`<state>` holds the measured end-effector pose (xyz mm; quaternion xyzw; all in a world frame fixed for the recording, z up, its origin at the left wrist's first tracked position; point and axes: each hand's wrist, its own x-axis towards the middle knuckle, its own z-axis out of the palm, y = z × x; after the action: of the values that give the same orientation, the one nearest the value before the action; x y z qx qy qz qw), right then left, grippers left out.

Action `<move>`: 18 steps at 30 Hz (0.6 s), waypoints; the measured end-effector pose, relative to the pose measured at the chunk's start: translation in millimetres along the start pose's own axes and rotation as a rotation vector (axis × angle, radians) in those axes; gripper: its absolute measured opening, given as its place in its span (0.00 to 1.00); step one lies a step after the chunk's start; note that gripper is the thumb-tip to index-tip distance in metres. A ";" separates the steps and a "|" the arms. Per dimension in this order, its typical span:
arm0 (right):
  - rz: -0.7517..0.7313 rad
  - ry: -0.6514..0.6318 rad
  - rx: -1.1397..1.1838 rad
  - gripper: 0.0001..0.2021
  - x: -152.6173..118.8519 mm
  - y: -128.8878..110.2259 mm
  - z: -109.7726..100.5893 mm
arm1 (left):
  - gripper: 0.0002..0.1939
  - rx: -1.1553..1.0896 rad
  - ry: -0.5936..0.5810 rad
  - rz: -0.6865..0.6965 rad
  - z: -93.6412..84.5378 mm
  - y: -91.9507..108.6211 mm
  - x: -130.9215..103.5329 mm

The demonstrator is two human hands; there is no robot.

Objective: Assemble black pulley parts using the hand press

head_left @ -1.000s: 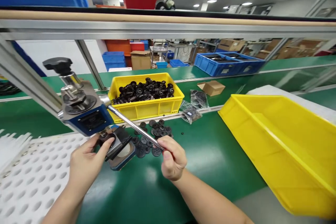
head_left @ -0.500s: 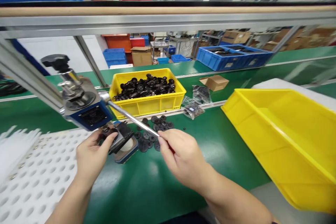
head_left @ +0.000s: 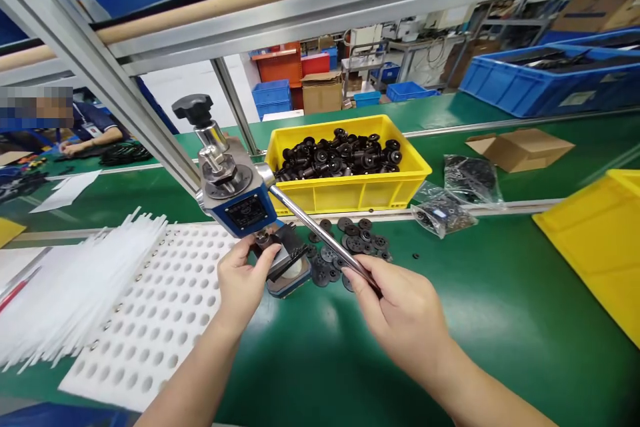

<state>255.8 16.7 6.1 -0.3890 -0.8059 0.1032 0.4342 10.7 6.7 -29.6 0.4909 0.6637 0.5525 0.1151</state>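
A blue hand press [head_left: 247, 208] with a black knob on top stands on the green bench. My right hand [head_left: 400, 300] is wrapped round its metal lever [head_left: 320, 230], which slopes down to the right. At the foot of the press, my left hand [head_left: 245, 283] pinches a small dark cylindrical part [head_left: 267, 240] under the ram; the fingers partly cover it. Several black toothed discs [head_left: 327, 273] lie loose beside the press base, under the lever. Behind them, a yellow bin [head_left: 345, 193] is filled with black wheel-like parts [head_left: 333, 157].
To the left lie a white board with holes [head_left: 145, 320] and a heap of white rods [head_left: 95, 287]. Bags of small parts [head_left: 443, 213], an open cardboard box [head_left: 530, 149] and another yellow bin [head_left: 595, 240] stand right. A metal frame [head_left: 320, 20] crosses above. A co-worker's arm [head_left: 95, 140] shows far left.
My view has swung left and tilted, so the press and both hands appear further right. The left hand still pinches the part; the right hand keeps its grip on the lever.
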 end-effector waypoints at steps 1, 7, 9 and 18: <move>0.000 0.014 -0.009 0.05 -0.6 0.0 1.0 | 0.19 -0.001 0.008 0.003 1.0 -0.8 -1.1; 0.056 0.050 0.123 0.06 -2.7 -1.7 0.0 | 0.21 0.011 0.002 0.025 -0.5 -4.0 -1.3; 0.106 0.072 0.257 0.07 -2.5 -4.8 -5.0 | 0.21 0.046 -0.053 0.032 -2.7 -4.2 2.7; 0.201 0.096 0.890 0.13 11.1 -39.0 -63.6 | 0.15 0.131 0.229 0.311 -18.4 7.7 -26.2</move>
<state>281.0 -12.7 70.9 -0.2454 -0.6204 0.4627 0.5837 14.8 -25.9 -26.6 0.5280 0.6231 0.5714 -0.0800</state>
